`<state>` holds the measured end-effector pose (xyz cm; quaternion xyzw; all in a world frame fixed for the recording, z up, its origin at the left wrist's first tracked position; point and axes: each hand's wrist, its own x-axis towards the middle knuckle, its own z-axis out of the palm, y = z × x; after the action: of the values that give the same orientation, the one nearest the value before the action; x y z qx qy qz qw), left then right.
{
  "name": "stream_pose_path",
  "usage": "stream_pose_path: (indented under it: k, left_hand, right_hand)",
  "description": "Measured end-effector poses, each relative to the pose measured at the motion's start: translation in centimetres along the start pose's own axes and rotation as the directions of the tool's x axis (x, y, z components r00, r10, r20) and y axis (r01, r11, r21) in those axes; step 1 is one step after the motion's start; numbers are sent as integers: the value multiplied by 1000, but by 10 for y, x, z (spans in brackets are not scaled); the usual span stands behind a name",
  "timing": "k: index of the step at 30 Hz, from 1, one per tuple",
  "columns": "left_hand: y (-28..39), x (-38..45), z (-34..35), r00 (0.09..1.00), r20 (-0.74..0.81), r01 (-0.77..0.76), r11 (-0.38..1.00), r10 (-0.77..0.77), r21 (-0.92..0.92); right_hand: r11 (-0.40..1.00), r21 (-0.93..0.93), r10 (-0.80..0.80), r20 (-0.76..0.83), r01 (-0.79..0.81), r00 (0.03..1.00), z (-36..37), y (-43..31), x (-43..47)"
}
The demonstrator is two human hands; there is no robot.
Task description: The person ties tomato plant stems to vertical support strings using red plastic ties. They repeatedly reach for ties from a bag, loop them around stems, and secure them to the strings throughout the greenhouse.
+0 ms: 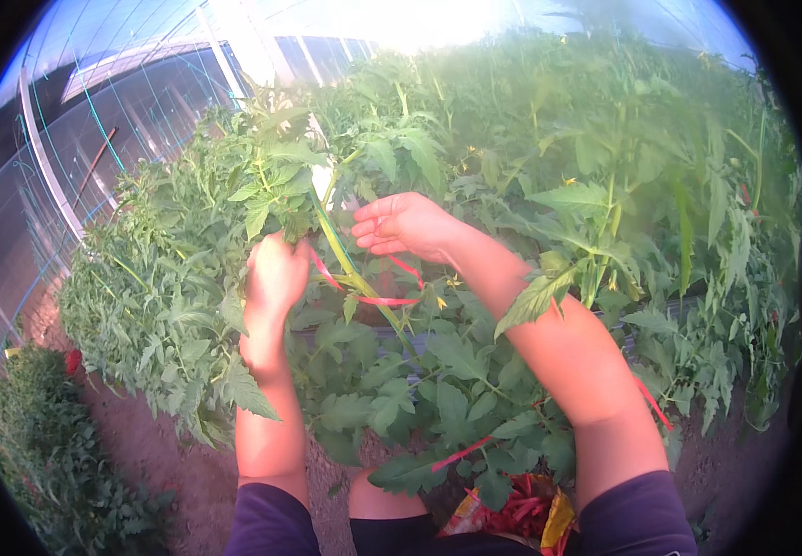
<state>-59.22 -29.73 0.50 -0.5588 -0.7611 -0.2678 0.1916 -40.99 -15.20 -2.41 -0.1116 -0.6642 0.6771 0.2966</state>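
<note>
My left hand (278,270) is closed on one end of a red plastic ribbon (387,301), left of a tomato stem (337,244). The ribbon passes by the stem in a loose loop, and another stretch of it rises to just below my right hand (406,226). That hand is right of the stem, its fingers bent and pointing left; whether it grips the ribbon is hidden. A green twine (324,217) runs along the stem. Leaves (276,174) of the plant hang just above my left hand.
Dense tomato plants (651,139) with yellow flowers surround my arms. At my lap, a red and yellow bag (555,521) holds cut red ribbons (515,506). Another red ribbon (462,453) lies on the lower leaves. Left are a soil path (137,431), hanging twines and a greenhouse post (43,160).
</note>
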Motion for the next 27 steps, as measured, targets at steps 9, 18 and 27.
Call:
stream_pose_path:
  k: [9, 18, 27]
  left_hand:
    - [-22, 41, 19, 995, 48, -84, 993, 88, -83]
    - [-15, 74, 21, 908, 385, -111, 980, 167, -164]
    - [-9, 73, 12, 774, 570, 10, 894, 276, -447]
  right_hand:
    - [945, -255, 146, -231, -204, 962, 13, 13, 32]
    - [832, -450, 288, -149, -324, 946, 15, 8, 50]
    - [843, -408, 421, 91, -352, 903, 10, 3, 42]
